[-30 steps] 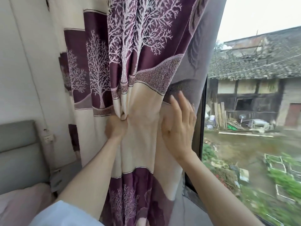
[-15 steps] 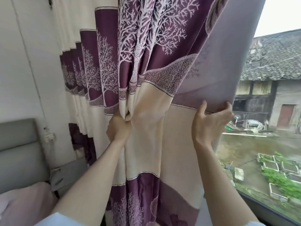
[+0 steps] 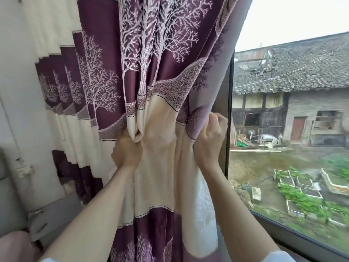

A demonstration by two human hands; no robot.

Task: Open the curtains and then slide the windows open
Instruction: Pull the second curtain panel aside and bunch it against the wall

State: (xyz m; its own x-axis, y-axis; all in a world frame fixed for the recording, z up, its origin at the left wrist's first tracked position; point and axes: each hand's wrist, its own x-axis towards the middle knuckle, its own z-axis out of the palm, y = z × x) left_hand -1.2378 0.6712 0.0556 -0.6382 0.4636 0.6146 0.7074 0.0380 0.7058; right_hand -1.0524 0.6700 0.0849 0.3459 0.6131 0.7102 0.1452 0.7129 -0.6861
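A purple and cream curtain (image 3: 160,76) with white tree patterns hangs bunched in folds over the left part of the window. My left hand (image 3: 127,150) is closed around a gathered bunch of its cream band. My right hand (image 3: 211,138) clutches the curtain's free right edge, just in front of the dark vertical window frame (image 3: 226,103). The window pane (image 3: 283,129) to the right is uncovered and shows a yard and an old tiled-roof house outside.
A white wall (image 3: 17,91) with a small socket (image 3: 23,171) stands to the left. A grey headboard and a pink pillow (image 3: 13,244) sit at the lower left. The dark window sill (image 3: 302,237) runs along the lower right.
My right hand has carried the curtain's edge leftward toward my left hand, bunching the fabric. More of the window and its dark frame is uncovered.
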